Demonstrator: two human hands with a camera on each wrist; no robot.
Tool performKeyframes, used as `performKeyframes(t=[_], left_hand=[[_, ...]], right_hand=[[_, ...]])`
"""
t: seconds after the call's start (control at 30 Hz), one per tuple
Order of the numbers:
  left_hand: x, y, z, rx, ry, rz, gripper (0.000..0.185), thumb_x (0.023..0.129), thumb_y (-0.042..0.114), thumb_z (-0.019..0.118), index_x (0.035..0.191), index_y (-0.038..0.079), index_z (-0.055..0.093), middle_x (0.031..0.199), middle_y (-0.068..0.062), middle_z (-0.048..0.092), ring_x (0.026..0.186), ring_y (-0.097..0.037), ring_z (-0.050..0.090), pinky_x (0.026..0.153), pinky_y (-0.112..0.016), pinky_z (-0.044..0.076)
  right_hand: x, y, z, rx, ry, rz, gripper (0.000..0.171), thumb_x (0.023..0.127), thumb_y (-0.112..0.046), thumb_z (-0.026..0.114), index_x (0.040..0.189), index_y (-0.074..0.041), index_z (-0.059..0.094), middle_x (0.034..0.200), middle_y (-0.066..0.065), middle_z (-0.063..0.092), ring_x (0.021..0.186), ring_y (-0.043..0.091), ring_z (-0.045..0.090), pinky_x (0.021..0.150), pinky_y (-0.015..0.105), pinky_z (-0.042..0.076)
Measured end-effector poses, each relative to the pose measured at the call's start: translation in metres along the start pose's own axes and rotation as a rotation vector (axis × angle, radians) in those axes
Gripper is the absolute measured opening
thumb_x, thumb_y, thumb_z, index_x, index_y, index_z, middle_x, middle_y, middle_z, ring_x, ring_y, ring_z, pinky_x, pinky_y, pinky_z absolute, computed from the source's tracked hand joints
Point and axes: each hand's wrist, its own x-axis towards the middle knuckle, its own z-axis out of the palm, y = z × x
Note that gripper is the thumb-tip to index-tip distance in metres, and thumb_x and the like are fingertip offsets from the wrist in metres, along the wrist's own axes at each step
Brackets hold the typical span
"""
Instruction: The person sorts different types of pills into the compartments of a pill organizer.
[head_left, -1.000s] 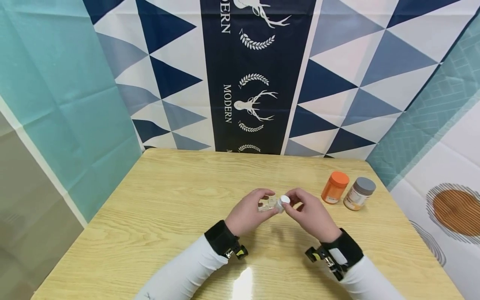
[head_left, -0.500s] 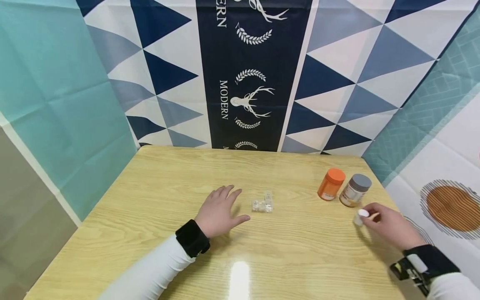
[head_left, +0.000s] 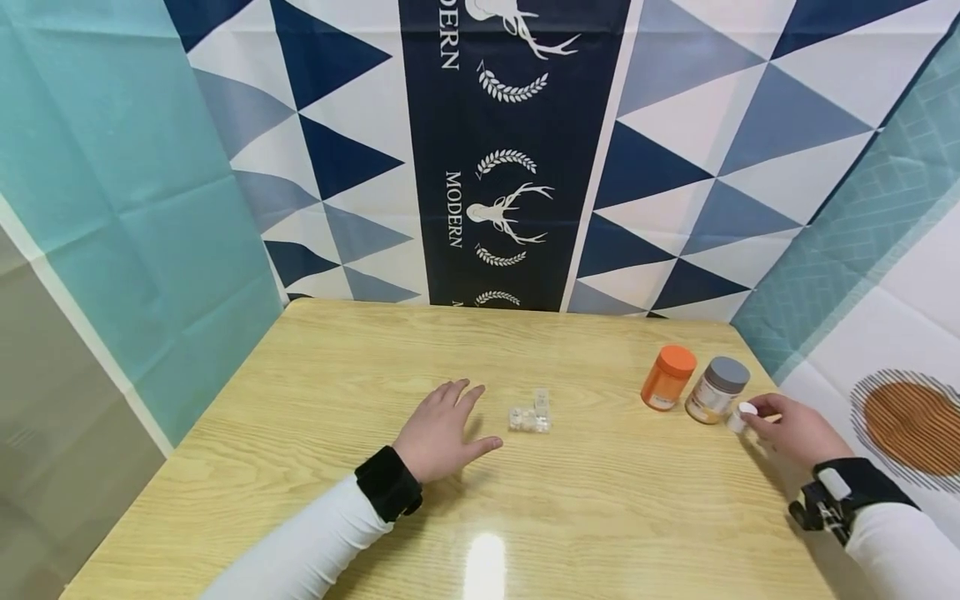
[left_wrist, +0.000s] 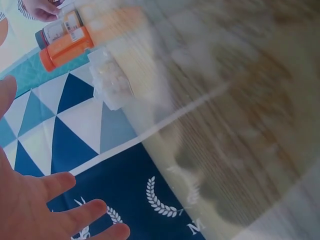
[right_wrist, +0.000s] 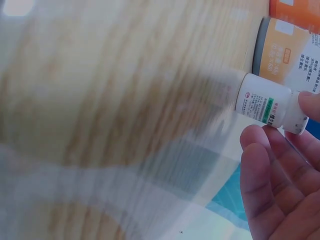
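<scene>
My right hand [head_left: 793,432] pinches a small white bottle [head_left: 738,416] by its cap end, right beside the grey-lidded jar [head_left: 717,389] near the table's right edge. The right wrist view shows the white bottle [right_wrist: 267,103] held by the fingertips [right_wrist: 307,104], its base close to the grey-lidded jar [right_wrist: 287,53]. My left hand [head_left: 441,432] rests flat on the table with fingers spread, just left of a small clear plastic pill box [head_left: 531,414]. The pill box [left_wrist: 111,79] also shows in the blurred left wrist view.
An orange-lidded orange jar [head_left: 667,377] stands left of the grey-lidded jar. The wooden table [head_left: 330,392] ends at a patterned curtain [head_left: 510,150] behind and to the right. The left wrist view also catches the orange jar [left_wrist: 65,45].
Both hands held the pill box and white bottle together at the centre. The left hand let go and flattened beside the box; the right carried the bottle to the jars.
</scene>
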Motion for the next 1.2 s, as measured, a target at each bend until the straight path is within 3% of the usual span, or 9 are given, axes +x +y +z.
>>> performKeyframes(t=[0.13, 0.3, 0.47, 0.57, 0.77, 0.93, 1.07, 1.2], left_hand=[[0.000, -0.002, 0.003, -0.001, 0.004, -0.005, 0.089, 0.090, 0.075, 0.045, 0.153, 0.012, 0.037, 0.152, -0.014, 0.040, 0.139, -0.034, 0.038, 0.115, -0.044, 0.029], [-0.001, -0.003, 0.006, -0.002, -0.006, -0.013, 0.090, 0.090, 0.076, 0.044, 0.153, 0.013, 0.036, 0.152, -0.014, 0.040, 0.138, -0.035, 0.039, 0.113, -0.046, 0.030], [0.001, -0.005, 0.007, -0.039, -0.025, -0.001, 0.085, 0.091, 0.074, 0.045, 0.154, 0.017, 0.037, 0.153, -0.012, 0.038, 0.140, -0.034, 0.037, 0.112, -0.046, 0.033], [0.006, -0.004, 0.006, -0.086, -0.033, 0.034, 0.076, 0.093, 0.067, 0.052, 0.152, 0.020, 0.041, 0.154, -0.010, 0.039, 0.141, -0.030, 0.037, 0.111, -0.043, 0.035], [0.029, 0.009, 0.004, -0.091, -0.022, 0.153, 0.053, 0.096, 0.038, 0.066, 0.141, 0.014, 0.055, 0.143, -0.008, 0.054, 0.130, -0.024, 0.052, 0.106, -0.036, 0.042], [0.050, 0.024, 0.010, -0.042, -0.030, 0.225, 0.039, 0.094, 0.023, 0.070, 0.131, 0.014, 0.064, 0.130, -0.002, 0.064, 0.119, -0.017, 0.060, 0.100, -0.030, 0.046], [0.064, 0.034, 0.019, -0.005, -0.037, 0.245, 0.029, 0.093, 0.018, 0.071, 0.121, 0.017, 0.070, 0.119, 0.004, 0.069, 0.108, -0.011, 0.065, 0.093, -0.025, 0.049], [0.071, 0.042, 0.021, 0.039, -0.026, 0.256, 0.008, 0.092, 0.013, 0.070, 0.094, 0.018, 0.075, 0.092, 0.008, 0.071, 0.077, -0.004, 0.062, 0.072, -0.021, 0.050]], right_hand=[[0.003, 0.002, 0.003, 0.019, -0.017, 0.010, 0.061, 0.100, -0.043, 0.056, 0.121, 0.015, 0.050, 0.105, 0.030, 0.060, 0.082, 0.031, 0.063, 0.062, 0.035, 0.049], [0.000, 0.007, 0.003, 0.000, -0.008, 0.023, 0.070, 0.099, -0.042, 0.057, 0.128, 0.019, 0.040, 0.105, 0.033, 0.059, 0.090, 0.042, 0.061, 0.066, 0.041, 0.050], [-0.016, 0.002, -0.001, -0.078, 0.044, 0.014, 0.038, 0.098, -0.029, 0.055, 0.106, 0.009, 0.056, 0.083, 0.016, 0.059, 0.072, 0.027, 0.055, 0.060, 0.035, 0.040], [-0.027, -0.023, 0.003, -0.089, 0.027, -0.033, 0.023, 0.098, -0.023, 0.052, 0.089, -0.004, 0.060, 0.073, 0.004, 0.053, 0.066, 0.019, 0.046, 0.058, 0.031, 0.033], [-0.034, -0.102, 0.026, -0.022, -0.041, -0.201, 0.012, 0.097, -0.018, 0.060, 0.088, -0.011, 0.063, 0.070, -0.004, 0.049, 0.064, 0.012, 0.044, 0.057, 0.028, 0.035], [-0.017, -0.154, 0.048, 0.010, -0.119, -0.305, 0.008, 0.096, -0.018, 0.063, 0.089, -0.014, 0.064, 0.071, -0.006, 0.051, 0.062, 0.008, 0.046, 0.056, 0.026, 0.039], [0.002, -0.180, 0.065, 0.017, -0.160, -0.303, 0.009, 0.097, -0.021, 0.062, 0.093, -0.014, 0.066, 0.073, -0.004, 0.055, 0.063, 0.011, 0.049, 0.057, 0.028, 0.041], [0.021, -0.199, 0.076, 0.030, -0.160, -0.297, 0.012, 0.097, -0.022, 0.062, 0.097, -0.011, 0.068, 0.076, -0.002, 0.058, 0.066, 0.013, 0.051, 0.059, 0.031, 0.043]])
